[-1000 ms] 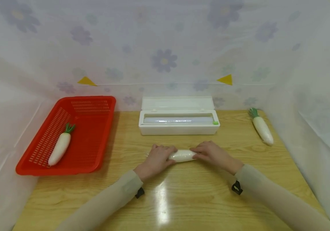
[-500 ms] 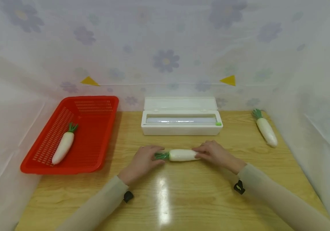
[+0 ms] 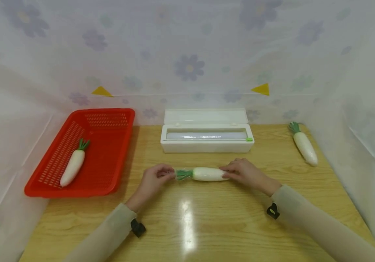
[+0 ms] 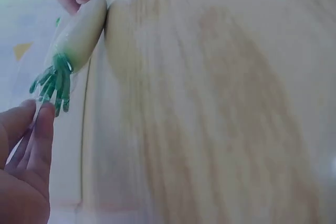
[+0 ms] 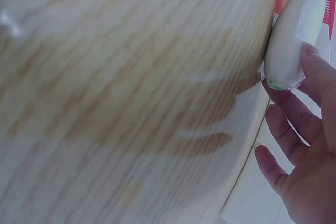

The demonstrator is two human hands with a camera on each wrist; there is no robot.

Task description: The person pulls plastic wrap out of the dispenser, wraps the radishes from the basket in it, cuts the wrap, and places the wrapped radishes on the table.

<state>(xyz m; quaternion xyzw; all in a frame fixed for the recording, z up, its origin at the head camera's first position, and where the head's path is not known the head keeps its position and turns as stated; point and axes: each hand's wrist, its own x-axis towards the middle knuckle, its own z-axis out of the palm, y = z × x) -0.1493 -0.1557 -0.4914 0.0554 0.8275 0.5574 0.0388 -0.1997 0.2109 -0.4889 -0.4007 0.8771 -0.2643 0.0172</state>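
A white radish with green leaves, wrapped in clear cling film, lies across the middle of the table. Just past the leaf tips my left hand pinches the loose end of the cling film between thumb and fingers. My right hand holds the radish at its other end, thumb on one side and forefinger by the tip in the right wrist view. Its remaining fingers spread apart behind. The film shines on the radish's skin.
Behind the hands stands a white cling film box, its lid raised and a film roll inside. A red basket at left holds another radish. A wrapped radish lies at the right edge of the wooden table.
My left hand has slid left off the radish's body, uncovering the leaves, and now pinches the film end beyond them. The right hand keeps its hold on the tip.
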